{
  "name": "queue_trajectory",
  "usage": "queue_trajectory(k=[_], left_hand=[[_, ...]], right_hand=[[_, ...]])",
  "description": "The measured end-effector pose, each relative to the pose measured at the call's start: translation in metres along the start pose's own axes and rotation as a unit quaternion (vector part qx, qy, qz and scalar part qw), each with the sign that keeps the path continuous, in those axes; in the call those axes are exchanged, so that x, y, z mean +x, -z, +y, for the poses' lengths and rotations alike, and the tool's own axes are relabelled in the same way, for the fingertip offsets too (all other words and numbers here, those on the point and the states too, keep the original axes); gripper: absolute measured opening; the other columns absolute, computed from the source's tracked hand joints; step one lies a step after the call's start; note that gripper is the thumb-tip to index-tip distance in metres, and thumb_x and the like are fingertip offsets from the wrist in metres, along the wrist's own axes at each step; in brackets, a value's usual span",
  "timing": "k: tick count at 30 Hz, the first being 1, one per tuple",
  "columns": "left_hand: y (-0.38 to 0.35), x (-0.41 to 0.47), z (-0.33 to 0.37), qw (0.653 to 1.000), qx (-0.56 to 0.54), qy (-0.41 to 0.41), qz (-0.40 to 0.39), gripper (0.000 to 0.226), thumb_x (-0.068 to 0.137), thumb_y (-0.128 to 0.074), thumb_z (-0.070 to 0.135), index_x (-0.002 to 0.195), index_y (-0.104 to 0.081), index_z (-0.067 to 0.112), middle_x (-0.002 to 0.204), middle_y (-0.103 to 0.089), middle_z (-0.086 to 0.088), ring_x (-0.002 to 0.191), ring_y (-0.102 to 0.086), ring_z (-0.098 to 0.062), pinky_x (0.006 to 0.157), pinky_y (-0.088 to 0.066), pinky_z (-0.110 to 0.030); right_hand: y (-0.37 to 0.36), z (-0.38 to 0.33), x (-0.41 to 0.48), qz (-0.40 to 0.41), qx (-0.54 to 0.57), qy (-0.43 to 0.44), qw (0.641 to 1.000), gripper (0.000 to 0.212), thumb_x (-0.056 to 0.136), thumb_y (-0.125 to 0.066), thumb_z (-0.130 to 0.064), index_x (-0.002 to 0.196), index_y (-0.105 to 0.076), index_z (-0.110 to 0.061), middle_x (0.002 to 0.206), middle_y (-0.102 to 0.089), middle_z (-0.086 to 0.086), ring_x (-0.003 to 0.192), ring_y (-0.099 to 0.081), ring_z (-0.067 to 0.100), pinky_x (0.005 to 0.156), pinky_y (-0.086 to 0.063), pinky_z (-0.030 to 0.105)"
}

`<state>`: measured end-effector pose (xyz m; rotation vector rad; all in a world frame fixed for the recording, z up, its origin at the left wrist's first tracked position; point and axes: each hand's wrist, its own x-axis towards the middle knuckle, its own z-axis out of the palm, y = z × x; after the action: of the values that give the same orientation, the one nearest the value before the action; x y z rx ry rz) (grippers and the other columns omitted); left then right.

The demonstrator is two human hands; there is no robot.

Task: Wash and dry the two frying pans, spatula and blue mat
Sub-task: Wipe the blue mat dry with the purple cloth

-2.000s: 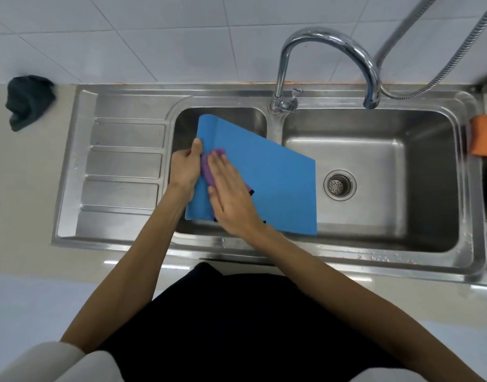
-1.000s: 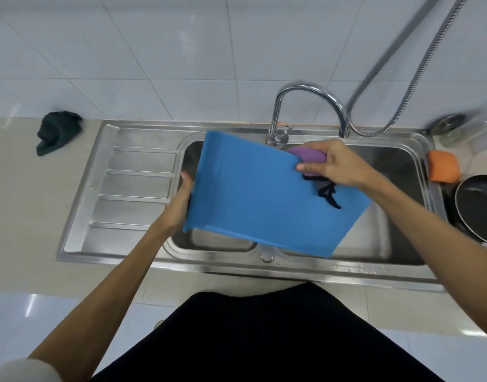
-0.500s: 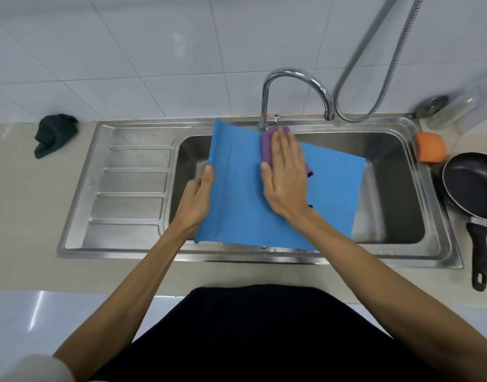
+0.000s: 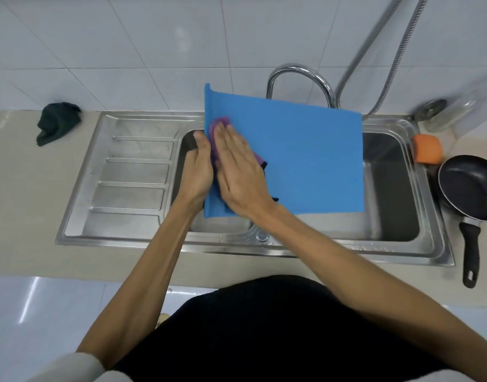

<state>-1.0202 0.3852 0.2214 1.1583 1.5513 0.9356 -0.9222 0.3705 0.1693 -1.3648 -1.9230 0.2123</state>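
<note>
The blue mat (image 4: pixel 297 158) is up over the sink (image 4: pixel 347 250), held roughly flat and covering most of the left basin and part of the right one, its far edge reaching up in front of the tap (image 4: pixel 297 68). The left hand (image 4: pixel 198 169) grips the mat's left edge, thumb lying on top near the far corner, the other fingers hidden beneath the sheet. Right beside it, nearly touching, the right hand (image 4: pixel 238 175) lies flat with its fingers straight and together, pressing a purple pad (image 4: pixel 220 124) down onto the mat close to that left edge. The pad's tip shows past the fingertips and a dark rim of it peeks out by the wrist, though I cannot tell whether it is a sponge or a folded cloth. Off to the right, a black frying pan (image 4: pixel 471 186) sits on the counter (image 4: pixel 16 194) just beside the sink, bowl up, its handle pointing to the near side. Just beyond the pan, an orange sponge (image 4: pixel 427 153) rests at the sink's right rim. On the left the ribbed draining board (image 4: pixel 132 175) lies bare and shiny, and beyond its far left corner a crumpled dark cloth (image 4: pixel 57 122) sits on the counter by the tiled wall (image 4: pixel 126 45). A metal hose (image 4: pixel 405 37) runs down the wall behind the tap.
</note>
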Motion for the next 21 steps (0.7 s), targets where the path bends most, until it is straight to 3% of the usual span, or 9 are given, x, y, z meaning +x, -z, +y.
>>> queue_trajectory(k=[3, 6, 12, 17, 19, 21], left_hand=[[0.003, 0.013, 0.0, 0.998, -0.048, 0.02, 0.02, 0.056, 0.105, -0.029, 0.054, 0.102, -0.071, 0.016, 0.095, -0.076, 0.005, 0.09, -0.072, -0.004, 0.078, -0.055, -0.018], [0.003, 0.013, -0.004, 0.997, -0.065, 0.02, 0.019, 0.056, 0.105, -0.037, 0.05, 0.115, -0.068, 0.005, 0.106, -0.075, 0.0, 0.098, -0.072, -0.011, 0.083, -0.056, -0.024], [0.011, -0.001, -0.006, 0.997, -0.072, 0.035, 0.021, 0.044, 0.106, -0.039, 0.046, 0.095, -0.069, 0.015, 0.082, -0.075, 0.014, 0.081, -0.072, -0.004, 0.066, -0.055, -0.021], [0.031, -0.008, -0.013, 0.994, -0.091, 0.044, 0.032, 0.048, 0.103, -0.04, 0.054, 0.091, -0.065, 0.015, 0.088, -0.07, 0.007, 0.081, -0.069, -0.011, 0.072, -0.056, -0.029], [0.025, -0.011, -0.009, 0.993, -0.107, 0.046, 0.031, 0.047, 0.103, -0.041, 0.054, 0.097, -0.066, 0.014, 0.092, -0.072, 0.007, 0.085, -0.071, -0.01, 0.075, -0.057, -0.029], [0.009, -0.014, -0.002, 0.992, -0.113, 0.041, 0.028, 0.043, 0.105, -0.041, 0.049, 0.1, -0.068, 0.015, 0.086, -0.074, 0.014, 0.082, -0.072, -0.004, 0.069, -0.056, -0.023]], right_hand=[[-0.001, -0.018, -0.04, -0.028, -0.049, 0.045, 0.997, 0.052, 0.105, -0.04, -0.015, 0.151, -0.036, 0.008, 0.159, -0.035, 0.022, 0.151, -0.03, 0.032, 0.123, -0.028, 0.049], [-0.004, -0.016, -0.046, -0.025, -0.092, 0.048, 0.994, 0.054, 0.106, -0.041, -0.022, 0.153, -0.035, 0.005, 0.161, -0.034, 0.02, 0.152, -0.028, 0.03, 0.122, -0.029, 0.048], [0.028, 0.04, -0.069, -0.023, -0.138, -0.05, 0.989, 0.061, 0.098, -0.044, -0.023, 0.153, -0.037, 0.001, 0.16, -0.035, 0.019, 0.15, -0.031, 0.034, 0.123, -0.024, 0.053], [0.091, 0.134, -0.105, 0.053, -0.099, -0.304, 0.946, 0.061, 0.103, -0.036, -0.023, 0.158, -0.025, 0.0, 0.166, -0.024, 0.015, 0.155, -0.02, 0.03, 0.124, -0.023, 0.05], [0.087, 0.121, -0.098, 0.082, -0.113, -0.288, 0.947, 0.057, 0.104, -0.037, -0.021, 0.156, -0.029, 0.003, 0.164, -0.029, 0.018, 0.153, -0.023, 0.034, 0.123, -0.025, 0.051], [0.066, 0.079, -0.085, 0.103, -0.127, -0.213, 0.963, 0.054, 0.103, -0.04, -0.017, 0.152, -0.037, 0.006, 0.159, -0.036, 0.022, 0.15, -0.03, 0.039, 0.12, -0.029, 0.054]])
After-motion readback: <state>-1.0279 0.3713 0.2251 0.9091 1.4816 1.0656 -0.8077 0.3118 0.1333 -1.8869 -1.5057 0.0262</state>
